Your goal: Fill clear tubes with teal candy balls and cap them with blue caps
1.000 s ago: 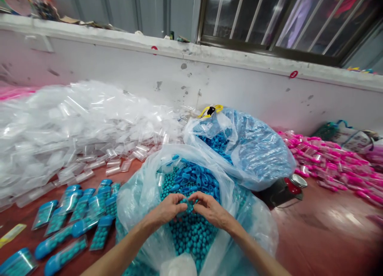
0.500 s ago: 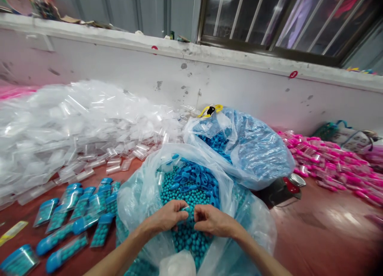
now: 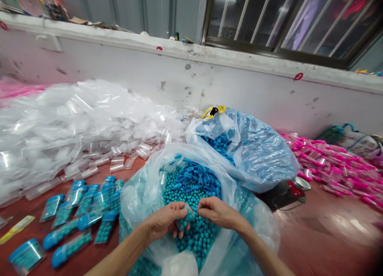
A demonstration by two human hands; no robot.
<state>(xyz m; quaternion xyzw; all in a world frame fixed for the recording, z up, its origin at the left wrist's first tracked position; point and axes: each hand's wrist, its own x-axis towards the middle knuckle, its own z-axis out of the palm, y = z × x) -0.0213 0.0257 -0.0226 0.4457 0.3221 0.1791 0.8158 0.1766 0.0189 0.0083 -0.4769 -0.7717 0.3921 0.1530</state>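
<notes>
My left hand (image 3: 166, 220) is closed on a small clear plastic case (image 3: 187, 217) with teal beads inside, tilted above the bead pile. Just to its right, my right hand (image 3: 220, 212) is pinched shut, fingertips close to the case's edge; whatever they may hold is too small to make out. Beneath both hands lie loose teal beads (image 3: 199, 238) in an open translucent bag (image 3: 136, 200). Blue plastic caps (image 3: 199, 178) rest on the beads at the bag's far side.
Filled cases with blue caps (image 3: 104, 228) lie on the red table (image 3: 302, 240) at left. Behind them is a heap of clear empty cases (image 3: 89, 124). A second bag (image 3: 263, 148) of blue pieces, a metal-lidded jar (image 3: 301, 184) and pink pieces (image 3: 338, 164) are at right.
My left hand has turned, so the bead-filled case now shows more clearly between its fingers. My right hand has risen slightly and remains pinched. The view has shifted a little.
</notes>
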